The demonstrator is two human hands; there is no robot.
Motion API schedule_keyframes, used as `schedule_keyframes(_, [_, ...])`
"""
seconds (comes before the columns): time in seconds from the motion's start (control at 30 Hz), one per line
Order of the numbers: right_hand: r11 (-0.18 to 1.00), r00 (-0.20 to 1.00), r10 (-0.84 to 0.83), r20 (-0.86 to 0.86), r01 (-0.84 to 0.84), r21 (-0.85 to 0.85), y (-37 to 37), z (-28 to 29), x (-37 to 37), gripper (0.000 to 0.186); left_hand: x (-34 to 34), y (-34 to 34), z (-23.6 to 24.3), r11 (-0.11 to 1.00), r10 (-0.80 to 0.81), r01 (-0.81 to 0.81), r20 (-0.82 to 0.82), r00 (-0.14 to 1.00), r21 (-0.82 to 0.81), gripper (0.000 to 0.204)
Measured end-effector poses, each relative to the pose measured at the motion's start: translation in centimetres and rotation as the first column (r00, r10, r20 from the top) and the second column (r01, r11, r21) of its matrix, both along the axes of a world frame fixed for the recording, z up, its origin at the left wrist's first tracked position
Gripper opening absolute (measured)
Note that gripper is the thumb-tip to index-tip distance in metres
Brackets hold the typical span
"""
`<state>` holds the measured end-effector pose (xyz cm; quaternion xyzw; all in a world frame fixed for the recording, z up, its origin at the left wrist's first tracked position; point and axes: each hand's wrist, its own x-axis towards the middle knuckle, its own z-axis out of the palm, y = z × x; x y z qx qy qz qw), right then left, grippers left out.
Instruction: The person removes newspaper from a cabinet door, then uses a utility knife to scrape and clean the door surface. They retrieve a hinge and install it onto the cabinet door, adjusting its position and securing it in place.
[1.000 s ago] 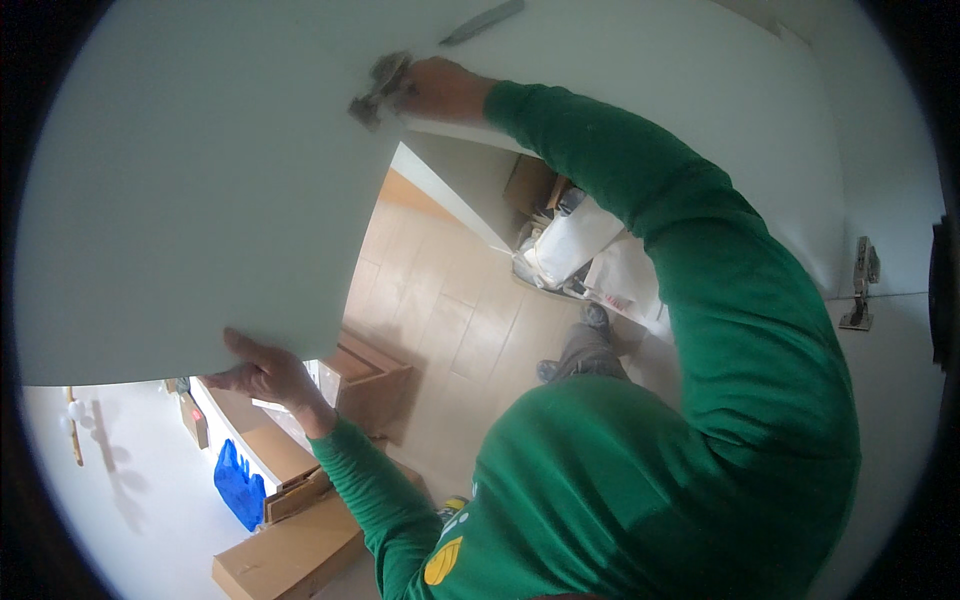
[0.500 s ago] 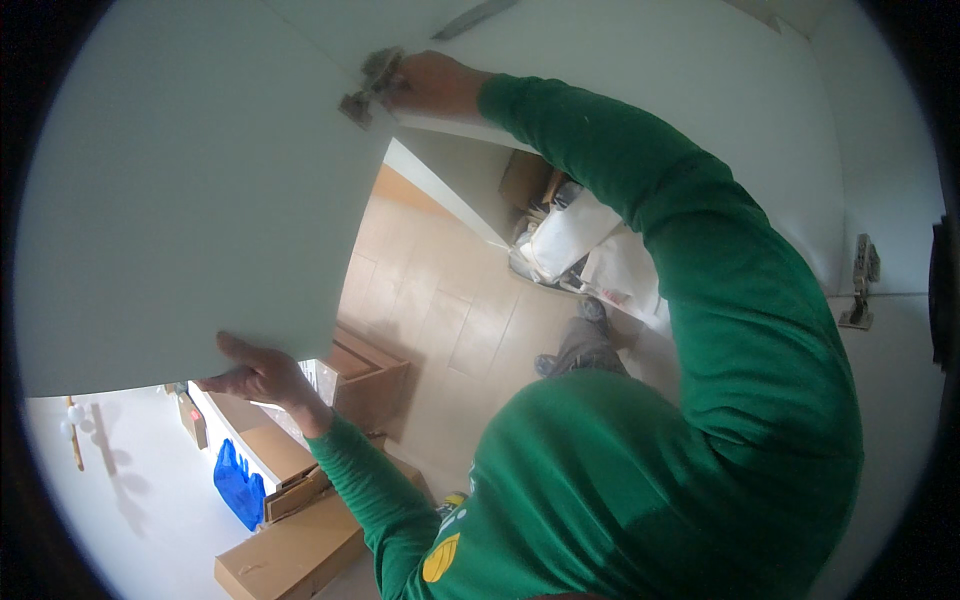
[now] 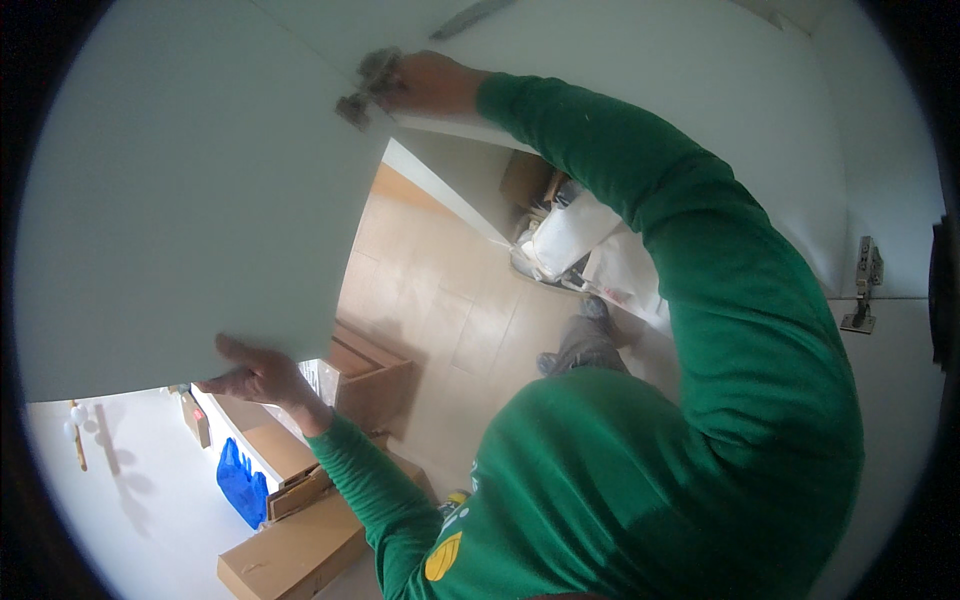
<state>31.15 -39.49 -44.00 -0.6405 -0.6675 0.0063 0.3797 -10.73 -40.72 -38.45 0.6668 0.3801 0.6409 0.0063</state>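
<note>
A large pale cabinet door (image 3: pixel 190 220) fills the left side, swung outward. My left hand (image 3: pixel 262 378) grips its near edge, thumb on the face and the other fingers mostly hidden. Up at the far edge, a metal cabinet hinge (image 3: pixel 352 110) joins the door to the white cabinet (image 3: pixel 690 60). My right hand (image 3: pixel 430 84) is closed on that hinge; its fingertips are blurred, and whether they hold anything small is hidden. A second metal hinge (image 3: pixel 862 285) sits on the panels at the right.
Below lies a tiled floor (image 3: pixel 430 300). A bin or bag of scraps (image 3: pixel 565 240) stands by my shoe (image 3: pixel 594 308). Brown drawers (image 3: pixel 375 375), a long cardboard box (image 3: pixel 290 555) and a blue plastic bag (image 3: pixel 240 482) are at lower left. A slender dark shape (image 3: pixel 470 18) shows at the top.
The view has shifted very slightly, and the door's near edge sits a touch lower. Both hands keep the same hold.
</note>
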Motion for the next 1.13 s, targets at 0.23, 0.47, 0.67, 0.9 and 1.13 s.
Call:
schedule_keyframes(0.23, [0.98, 0.996, -0.077, -0.046, 0.067, -0.187, -0.4, 1.2, -0.6, 0.04, -1.0, 0.6, -0.3, 0.999, -0.001, 0.002, 0.009, 1.0, -0.054, 0.057])
schedule_keyframes(0.47, [0.986, 1.0, -0.005, -0.017, 0.002, -0.166, -1.2, 1.9, -0.3, 0.046, 0.2, -0.3, 0.2, 0.998, 0.005, 0.0, 0.072, 0.997, -0.063, 0.045])
schedule_keyframes(0.67, [0.991, 0.989, -0.015, -0.149, -0.005, -0.137, 0.7, 0.3, 0.8, 0.045, 0.7, 0.2, -0.1, 0.998, -0.06, 0.062, 0.085, 0.995, -0.017, 0.045])
schedule_keyframes(0.9, [0.996, 0.993, 0.054, 0.1, -0.046, -0.08, 3.5, -1.7, 2.0, 0.03, 0.2, 1.2, -0.4, 0.998, -0.063, 0.064, 0.042, 0.997, -0.016, 0.055])
schedule_keyframes(1.13, [0.928, 0.988, -0.13, -0.082, 0.092, -0.362, 0.8, 1.8, -0.7, 0.048, -0.2, 1.2, -0.6, 0.999, -0.012, 0.015, 0.104, 0.994, -0.029, 0.054])
